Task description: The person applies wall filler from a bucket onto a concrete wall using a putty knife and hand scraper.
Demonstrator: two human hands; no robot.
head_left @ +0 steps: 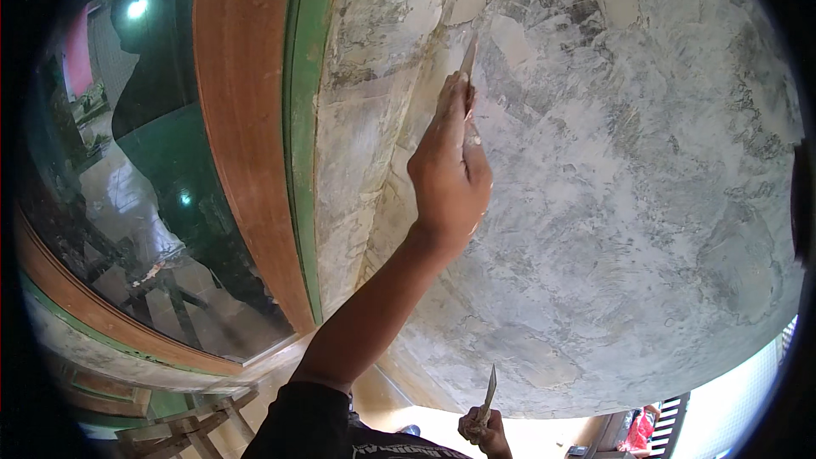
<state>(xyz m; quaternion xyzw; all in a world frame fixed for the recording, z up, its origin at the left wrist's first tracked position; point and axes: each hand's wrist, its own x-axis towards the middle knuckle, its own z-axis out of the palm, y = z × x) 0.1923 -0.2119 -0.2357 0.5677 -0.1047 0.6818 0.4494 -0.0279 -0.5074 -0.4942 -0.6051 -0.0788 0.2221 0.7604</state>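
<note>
My left hand (450, 161) reaches up along the plastered wall (612, 170), gripping a thin metal putty knife (468, 55); its blade lies at a narrow seam of rough, cracked plaster beside the door or window frame's side strip. Low in view, my right hand (484, 432) is closed on the handle of a second scraper blade (491, 387), pointing upward, with pale smears on the fingers. The wall is mottled grey with lighter cream patches.
At left, a glass pane (144, 187) with a reflected figure sits in a brown wooden frame (246, 170) edged in green (302, 119). Wooden furniture (195, 425) stands at lower left. A dark railed bench (612, 433) with red cloth is at lower right.
</note>
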